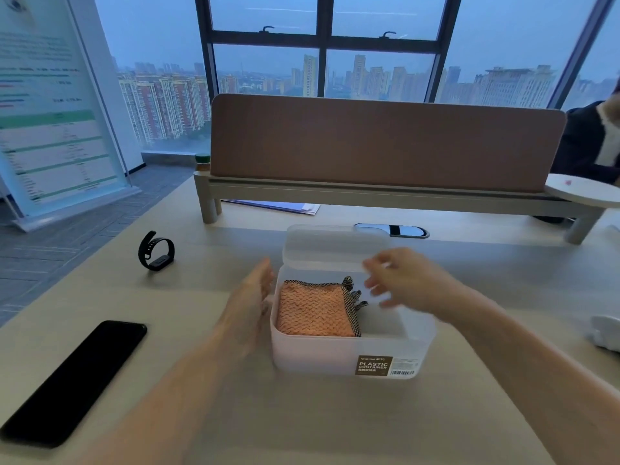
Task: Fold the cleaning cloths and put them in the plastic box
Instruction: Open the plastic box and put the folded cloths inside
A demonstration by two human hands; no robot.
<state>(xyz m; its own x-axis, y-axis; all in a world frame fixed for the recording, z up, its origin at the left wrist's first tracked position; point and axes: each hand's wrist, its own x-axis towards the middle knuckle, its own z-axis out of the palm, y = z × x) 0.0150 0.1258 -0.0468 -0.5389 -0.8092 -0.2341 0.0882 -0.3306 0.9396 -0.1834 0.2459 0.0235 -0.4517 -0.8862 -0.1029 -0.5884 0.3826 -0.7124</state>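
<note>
A translucent white plastic box [352,359] stands open on the desk in front of me, its lid [335,243] tipped up at the back. Folded orange cleaning cloths [313,312] with black-and-white checked edging lie in the box's left half; the right half shows bare floor. My left hand [251,297] is flat with straight fingers against the box's left wall. Above the box's right half hovers my right hand [402,280], blurred, fingers spread and holding nothing.
A black phone [73,380] lies at the near left and a black wristband [157,251] further back. A desk divider [385,146] on a raised shelf crosses the rear. A white object [605,333] sits at the right edge. A person sits at far right.
</note>
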